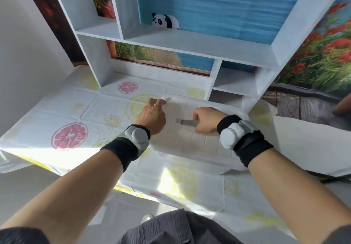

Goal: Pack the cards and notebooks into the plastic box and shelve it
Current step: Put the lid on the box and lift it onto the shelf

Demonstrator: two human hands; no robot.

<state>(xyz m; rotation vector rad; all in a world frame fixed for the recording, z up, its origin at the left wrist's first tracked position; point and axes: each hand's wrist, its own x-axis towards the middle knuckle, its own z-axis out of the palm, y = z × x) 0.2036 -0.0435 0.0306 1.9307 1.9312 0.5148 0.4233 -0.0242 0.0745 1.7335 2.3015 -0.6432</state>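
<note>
A white plastic box (190,143) with its lid on lies on the table in front of the shelf unit. The lid has a grid pattern and a grey handle (187,122) in its middle. My right hand (206,119) is closed around the right end of that handle. My left hand (152,115) rests on the lid's far left corner, fingers curled over the rim. Cards and notebooks are not visible; the box contents are hidden by the lid.
A white shelf unit (190,42) stands at the back of the table, with a panda toy (165,21) in its large upper compartment and a small open compartment (233,80) low on the right. A fruit-print cloth (79,122) covers the table.
</note>
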